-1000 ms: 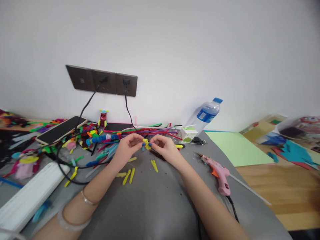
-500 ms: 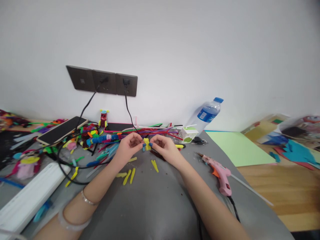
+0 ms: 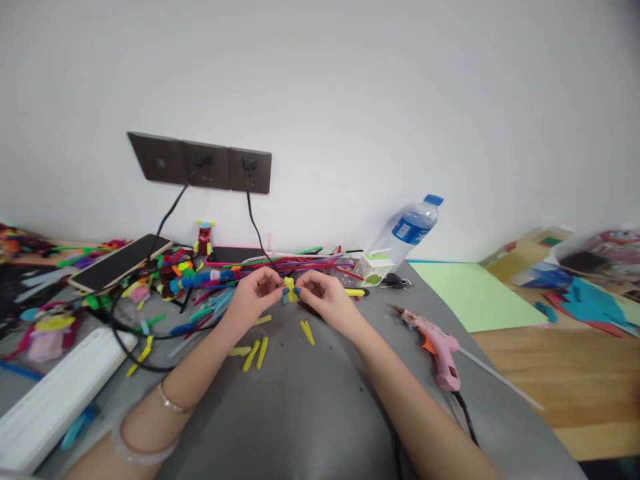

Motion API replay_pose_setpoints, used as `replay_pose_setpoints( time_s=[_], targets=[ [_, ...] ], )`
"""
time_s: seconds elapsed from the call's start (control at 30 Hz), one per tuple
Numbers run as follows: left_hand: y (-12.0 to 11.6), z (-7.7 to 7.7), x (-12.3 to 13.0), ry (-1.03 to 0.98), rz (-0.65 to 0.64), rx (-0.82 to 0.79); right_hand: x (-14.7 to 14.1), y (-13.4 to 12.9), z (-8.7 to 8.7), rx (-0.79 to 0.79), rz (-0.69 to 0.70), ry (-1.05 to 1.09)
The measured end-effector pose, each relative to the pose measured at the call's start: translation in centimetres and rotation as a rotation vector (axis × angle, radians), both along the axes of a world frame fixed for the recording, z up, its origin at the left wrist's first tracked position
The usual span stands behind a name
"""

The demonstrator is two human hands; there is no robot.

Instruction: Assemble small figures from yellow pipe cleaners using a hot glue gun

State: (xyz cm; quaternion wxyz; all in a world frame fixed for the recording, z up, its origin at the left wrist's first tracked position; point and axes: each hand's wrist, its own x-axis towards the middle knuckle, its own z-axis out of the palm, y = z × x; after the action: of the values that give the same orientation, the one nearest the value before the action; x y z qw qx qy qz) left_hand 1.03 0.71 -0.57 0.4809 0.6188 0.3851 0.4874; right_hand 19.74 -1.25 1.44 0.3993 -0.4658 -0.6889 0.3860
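Note:
Between my hands is a small bundle of yellow pipe cleaner pieces, with a bit of blue at its lower left. My left hand pinches its left side between thumb and finger. From the right, my right hand pinches the other side. Short yellow pipe cleaner pieces lie on the grey table below my left hand. Another yellow pair lies below the bundle. Long coloured pipe cleaners are heaped behind my hands.
At right lies a pink glue gun with its cord. A tilted water bottle and a small carton stand near the wall. Left are a phone, a white power strip, black cables and pipe cleaner figures. Green paper lies far right.
The whole view has shifted slightly, so everything sits a little further left. Both hands keep pinching the yellow bundle, with hardly any change in their grip.

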Motion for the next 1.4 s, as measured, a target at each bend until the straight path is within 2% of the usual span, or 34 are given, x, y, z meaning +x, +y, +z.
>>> replay_pose_setpoints(
  time_s=[0.47, 1.0, 1.4],
  targets=[
    [-0.05, 0.07, -0.06, 0.007, 0.001, -0.001, -0.03, 0.05, -0.13, -0.016, 0.006, 0.023],
    [-0.03, 0.14, -0.13, 0.006, -0.016, 0.004, -0.15, -0.21, 0.22, 0.149, -0.020, -0.056],
    [-0.20, 0.48, -0.06, -0.001, -0.023, 0.013, -0.19, -0.32, 0.37, 0.190, -0.021, -0.069]
  ],
)
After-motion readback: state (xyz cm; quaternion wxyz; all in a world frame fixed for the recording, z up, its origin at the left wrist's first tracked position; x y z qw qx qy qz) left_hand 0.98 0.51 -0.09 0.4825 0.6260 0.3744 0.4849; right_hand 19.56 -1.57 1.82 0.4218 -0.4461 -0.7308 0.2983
